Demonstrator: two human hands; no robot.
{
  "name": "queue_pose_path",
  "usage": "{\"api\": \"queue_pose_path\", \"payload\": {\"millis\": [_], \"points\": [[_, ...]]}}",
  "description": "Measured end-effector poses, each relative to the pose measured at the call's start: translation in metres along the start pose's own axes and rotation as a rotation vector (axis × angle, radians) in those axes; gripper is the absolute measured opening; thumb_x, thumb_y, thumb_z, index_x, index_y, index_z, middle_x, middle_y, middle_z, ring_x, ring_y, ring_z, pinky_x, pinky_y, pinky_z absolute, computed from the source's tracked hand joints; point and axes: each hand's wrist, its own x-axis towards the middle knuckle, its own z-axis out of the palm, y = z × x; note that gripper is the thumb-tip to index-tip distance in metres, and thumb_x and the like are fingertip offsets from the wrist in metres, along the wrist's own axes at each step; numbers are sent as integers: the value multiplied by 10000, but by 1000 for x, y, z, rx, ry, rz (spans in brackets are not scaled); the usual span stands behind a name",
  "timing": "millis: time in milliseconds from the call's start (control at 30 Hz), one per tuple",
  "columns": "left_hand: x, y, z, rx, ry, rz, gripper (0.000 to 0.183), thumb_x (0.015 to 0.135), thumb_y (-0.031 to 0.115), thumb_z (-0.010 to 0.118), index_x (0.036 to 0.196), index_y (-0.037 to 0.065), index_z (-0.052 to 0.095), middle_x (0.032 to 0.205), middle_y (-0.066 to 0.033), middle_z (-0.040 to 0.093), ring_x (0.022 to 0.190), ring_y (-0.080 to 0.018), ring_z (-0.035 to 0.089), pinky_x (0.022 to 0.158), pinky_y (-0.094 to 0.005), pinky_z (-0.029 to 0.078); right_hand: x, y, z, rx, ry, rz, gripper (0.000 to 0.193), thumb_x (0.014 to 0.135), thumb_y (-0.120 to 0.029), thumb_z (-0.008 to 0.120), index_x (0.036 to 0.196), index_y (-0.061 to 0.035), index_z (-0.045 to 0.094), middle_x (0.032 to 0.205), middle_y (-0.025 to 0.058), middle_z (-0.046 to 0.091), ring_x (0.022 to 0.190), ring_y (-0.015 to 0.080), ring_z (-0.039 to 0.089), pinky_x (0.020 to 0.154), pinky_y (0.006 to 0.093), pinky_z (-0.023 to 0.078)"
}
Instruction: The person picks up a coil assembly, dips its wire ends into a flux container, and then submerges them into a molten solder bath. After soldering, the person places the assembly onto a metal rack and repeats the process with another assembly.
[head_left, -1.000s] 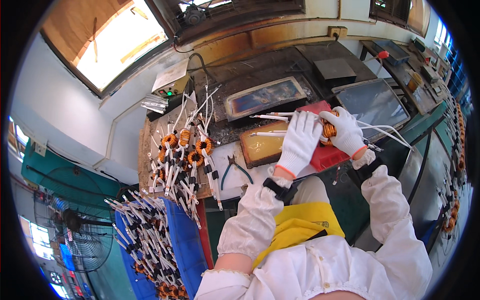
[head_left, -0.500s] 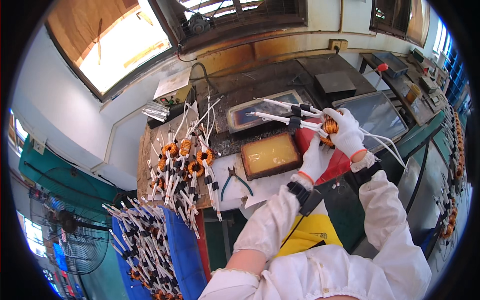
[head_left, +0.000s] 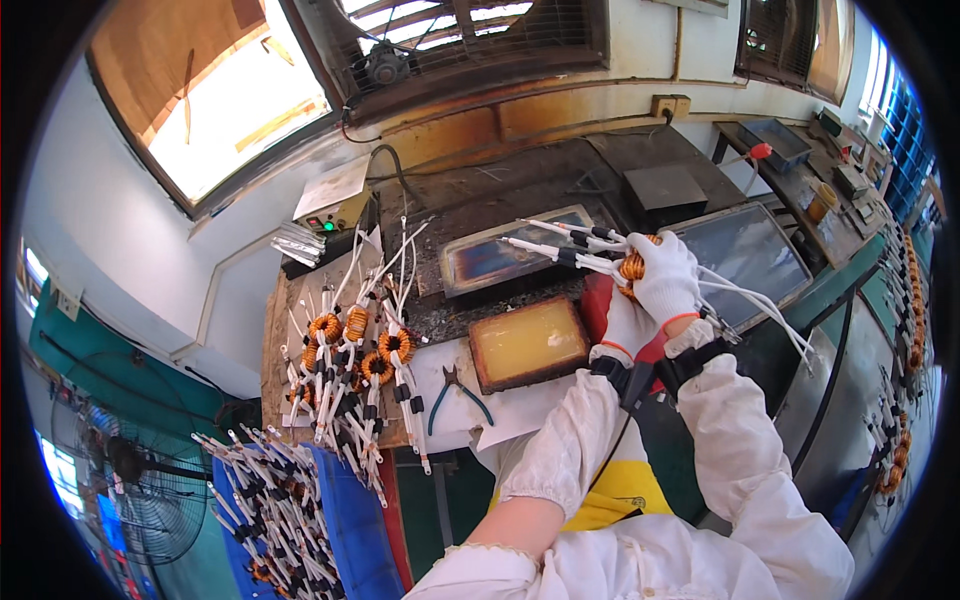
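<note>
Copper-wound toroidal coils [head_left: 631, 268] with white leads and black sleeves are in my gloved right hand [head_left: 668, 278], whose fingers wrap over them from above. My gloved left hand [head_left: 627, 325] is closed against their underside, its fingers partly hidden by the coils and the right hand. The metal-tipped lead ends [head_left: 510, 241] point left over a shallow rectangular tray with a silvery surface [head_left: 515, 250]. Longer white leads [head_left: 755, 293] trail off to the right. Nearer to me, left of my left hand, sits a dark-rimmed tray [head_left: 480, 362] filled with something yellow.
Pliers with teal handles [head_left: 460, 398] lie on white paper. More coils [head_left: 394, 346] are heaped at the bench's left, above a blue crate [head_left: 350, 515] full of them. A control box [head_left: 335, 200], a dark metal block [head_left: 664, 190] and a grey-surfaced tray [head_left: 748, 258] stand farther back.
The view has shifted slightly. My hands and the coils have drawn a little left, and my left hand sits closer under the right. The coils stay held, leads still pointing left.
</note>
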Motion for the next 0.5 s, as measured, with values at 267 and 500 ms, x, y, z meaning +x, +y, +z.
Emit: {"api": "queue_pose_path", "payload": {"millis": [267,500], "points": [[14,11,-10,102,-17,-59,552,981,543,279,1377,173,386,1369,-80,480,1229,-274,477,1019,-424,402,13,-6,6,-89,11,-28,274,779,-273,654,1029,-166,616,990,131,531,1004,324,518,868,440,400],[8,12,3,84,17,-85,557,987,526,258,1399,161,346,1399,-84,445,1262,-285,436,1049,-423,365,17,-10,6,-138,-27,-3,253,805,-264,637,1040,-170,622,1000,134,526,1007,320,513,873,434,395]]}}
